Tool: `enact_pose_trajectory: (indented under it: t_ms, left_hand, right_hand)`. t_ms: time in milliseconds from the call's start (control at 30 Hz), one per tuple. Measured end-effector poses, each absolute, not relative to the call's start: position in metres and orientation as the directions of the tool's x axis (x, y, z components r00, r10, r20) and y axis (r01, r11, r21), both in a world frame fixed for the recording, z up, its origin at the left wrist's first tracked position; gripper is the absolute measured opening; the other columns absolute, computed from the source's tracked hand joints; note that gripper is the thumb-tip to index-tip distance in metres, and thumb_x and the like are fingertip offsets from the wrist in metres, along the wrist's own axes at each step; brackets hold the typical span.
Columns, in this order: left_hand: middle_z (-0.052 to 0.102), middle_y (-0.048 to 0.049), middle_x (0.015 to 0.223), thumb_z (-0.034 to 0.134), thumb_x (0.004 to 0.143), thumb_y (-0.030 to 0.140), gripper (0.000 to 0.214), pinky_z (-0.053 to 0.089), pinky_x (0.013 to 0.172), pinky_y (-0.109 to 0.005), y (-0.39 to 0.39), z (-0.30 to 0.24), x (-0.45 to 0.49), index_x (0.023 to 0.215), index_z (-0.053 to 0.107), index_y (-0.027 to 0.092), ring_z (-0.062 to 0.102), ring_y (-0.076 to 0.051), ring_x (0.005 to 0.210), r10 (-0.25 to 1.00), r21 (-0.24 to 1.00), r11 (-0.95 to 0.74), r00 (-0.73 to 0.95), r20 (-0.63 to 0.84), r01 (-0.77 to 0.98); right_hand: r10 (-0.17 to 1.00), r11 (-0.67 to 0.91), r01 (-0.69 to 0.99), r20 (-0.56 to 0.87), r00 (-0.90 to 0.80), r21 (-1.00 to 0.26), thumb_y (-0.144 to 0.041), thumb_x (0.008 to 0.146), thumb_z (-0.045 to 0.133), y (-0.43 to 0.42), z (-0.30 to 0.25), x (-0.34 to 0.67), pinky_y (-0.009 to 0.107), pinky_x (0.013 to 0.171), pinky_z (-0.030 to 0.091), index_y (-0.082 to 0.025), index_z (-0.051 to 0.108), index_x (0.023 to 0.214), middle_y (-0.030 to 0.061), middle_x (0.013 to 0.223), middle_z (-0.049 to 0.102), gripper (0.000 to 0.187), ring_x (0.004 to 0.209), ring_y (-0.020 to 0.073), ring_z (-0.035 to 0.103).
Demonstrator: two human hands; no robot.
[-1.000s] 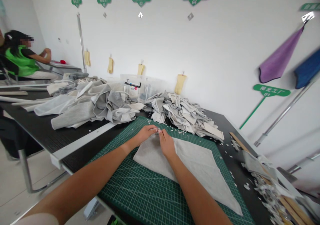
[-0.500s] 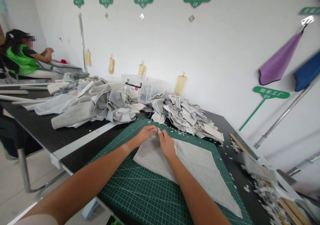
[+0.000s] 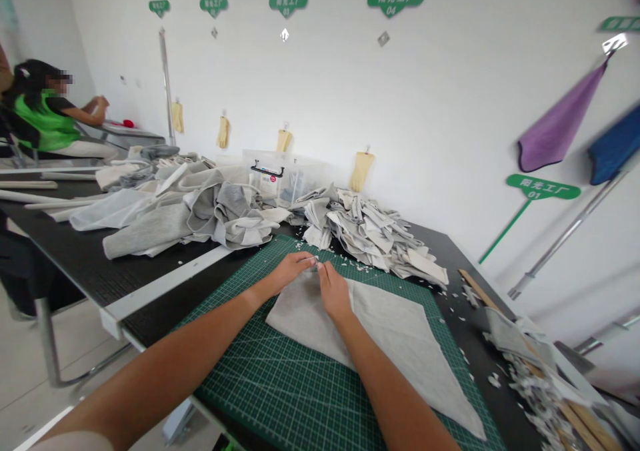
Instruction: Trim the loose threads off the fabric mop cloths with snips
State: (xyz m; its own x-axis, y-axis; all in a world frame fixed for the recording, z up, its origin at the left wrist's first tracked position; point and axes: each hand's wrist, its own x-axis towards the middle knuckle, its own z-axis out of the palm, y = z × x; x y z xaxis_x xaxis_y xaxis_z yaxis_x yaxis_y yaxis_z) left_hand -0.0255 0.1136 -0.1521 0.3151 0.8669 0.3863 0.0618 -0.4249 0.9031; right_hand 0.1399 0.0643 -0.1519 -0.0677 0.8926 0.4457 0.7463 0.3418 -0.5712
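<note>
Green cutting mat (image 3: 280,377) at 6 o'clock, grey cloth (image 3: 395,331) on it, L hand (image 3: 290,271) and R hand (image 3: 334,291) both pinching cloth's far corner at 12, cut pcs pile (image 3: 375,234) at 1, fabric heap (image 3: 190,211) at 10, person in green vest (image 3: 43,121) at 9.

Forearms, left hand (image 3: 293,269) and right hand (image 3: 334,291) are bare.

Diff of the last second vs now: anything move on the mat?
Nothing visibly changed. The left hand and right hand keep their pinching grip, fingertips together, on the far corner of the grey cloth. It lies flat on the green cutting mat as before. Only the camera view shifts slightly.
</note>
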Motion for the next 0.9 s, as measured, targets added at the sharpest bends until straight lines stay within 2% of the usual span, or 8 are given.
enact_pose_trajectory:
  t_ms: [233, 433, 600, 800, 900]
  left_hand:
    - [0.070, -0.0037, 0.090, 0.057, 0.088, 0.044, 0.033, 0.046, 0.082, -0.027, 0.112, -0.151, -0.027, 0.091, 0.072, 0.015, 0.061, -0.018, 0.087, 0.854, 0.886, -0.450, 0.345, 0.389, 0.114]
    - [0.072, -0.0044, 0.094, 0.057, 0.089, 0.046, 0.036, 0.046, 0.085, -0.027, 0.115, -0.154, -0.026, 0.095, 0.073, 0.015, 0.062, -0.019, 0.089, 0.851, 0.882, -0.452, 0.359, 0.384, 0.130]
    - [0.072, -0.0051, 0.097, 0.056, 0.089, 0.047, 0.037, 0.046, 0.086, -0.027, 0.114, -0.151, -0.025, 0.096, 0.073, 0.015, 0.062, -0.020, 0.093, 0.850, 0.875, -0.464, 0.345, 0.398, 0.136]
    - [0.073, -0.0054, 0.095, 0.055, 0.087, 0.045, 0.035, 0.048, 0.085, -0.029, 0.130, -0.158, -0.031, 0.096, 0.073, 0.016, 0.064, -0.020, 0.091, 0.880, 0.849, -0.469, 0.214, 0.424, 0.245]
    - [0.074, -0.0056, 0.094, 0.054, 0.088, 0.041, 0.031, 0.048, 0.080, -0.029, 0.138, -0.163, -0.041, 0.094, 0.073, 0.018, 0.065, -0.021, 0.088, 0.922, 0.843, -0.380, 0.084, 0.378, 0.381]
  right_hand:
    - [0.910, 0.309, 0.751, 0.412, -0.054, -0.584, -0.053, 0.105, 0.025, 0.064, -0.151, 0.138, 0.026, 0.062, 0.030, -0.024, 0.050, 0.089, -0.0002, 0.074, 0.060, 0.041, 0.071, 0.0186, 0.059]
    - [0.888, 0.346, 0.752, 0.454, -0.070, -0.561, -0.050, 0.105, 0.022, 0.063, -0.151, 0.140, 0.027, 0.062, 0.030, -0.024, 0.049, 0.087, 0.0001, 0.074, 0.058, 0.041, 0.068, 0.0184, 0.056]
    - [0.887, 0.357, 0.678, 0.461, -0.030, -0.642, -0.050, 0.104, 0.026, 0.065, -0.153, 0.140, 0.027, 0.065, 0.035, -0.024, 0.048, 0.082, -0.0003, 0.073, 0.056, 0.041, 0.069, 0.0184, 0.055]
    - [0.901, 0.333, 0.544, 0.430, 0.058, -0.770, -0.054, 0.102, 0.026, 0.073, -0.155, 0.145, 0.028, 0.065, 0.040, -0.024, 0.048, 0.075, 0.0011, 0.071, 0.056, 0.046, 0.069, 0.0189, 0.054]
    - [0.917, 0.284, 0.544, 0.389, 0.087, -0.790, -0.055, 0.101, 0.020, 0.079, -0.156, 0.148, 0.030, 0.059, 0.040, -0.024, 0.051, 0.076, 0.0022, 0.066, 0.055, 0.051, 0.064, 0.0199, 0.052]
